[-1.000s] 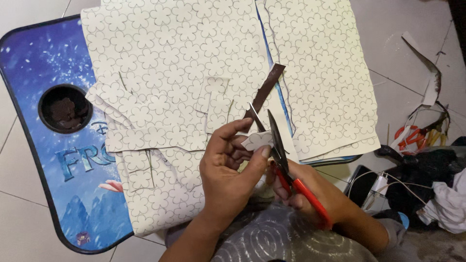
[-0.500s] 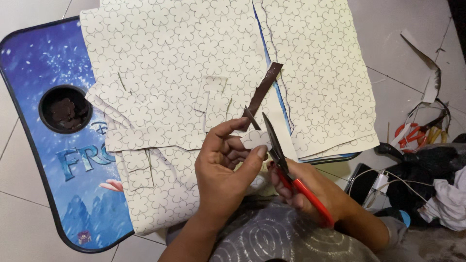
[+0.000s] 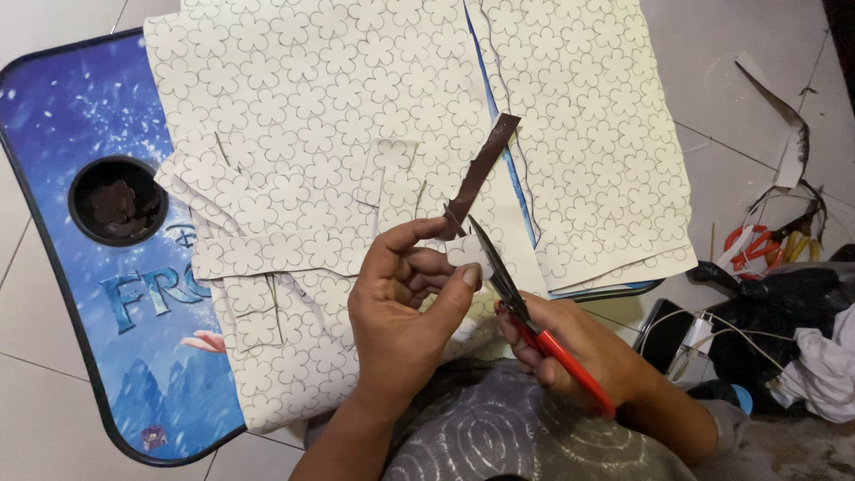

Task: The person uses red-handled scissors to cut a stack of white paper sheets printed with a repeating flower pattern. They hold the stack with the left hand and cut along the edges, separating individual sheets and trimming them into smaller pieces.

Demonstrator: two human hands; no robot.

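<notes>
Left hand [image 3: 401,303] at centre frame pinches a small white paper piece [image 3: 469,256] between thumb and forefinger, grip closed on it. A dark brown strip [image 3: 481,174] hangs off that piece and runs up and to the right, long axis slanted toward the upper middle of the frame, lying over the sheets. Right hand [image 3: 579,347], lower right of centre, is clenched round the red handles of the scissors [image 3: 512,289]; the blades point up-left and meet the paper piece just right of the left thumb, appear slightly parted, hard to be sure. So the cut piece lies up-left of the right grip, left hand nearer and already on it. Beneath are white sheets with flower outlines [image 3: 356,116], several overlapping, some edges cut ragged, spread on a blue printed worktop [image 3: 80,116]. Round cup hole [image 3: 118,200] in the worktop, left of frame, holds dark brown scraps. Far right on the tiled floor: another red-handled pair of scissors [image 3: 757,242], paper offcuts, cables, black and white cloth.
</notes>
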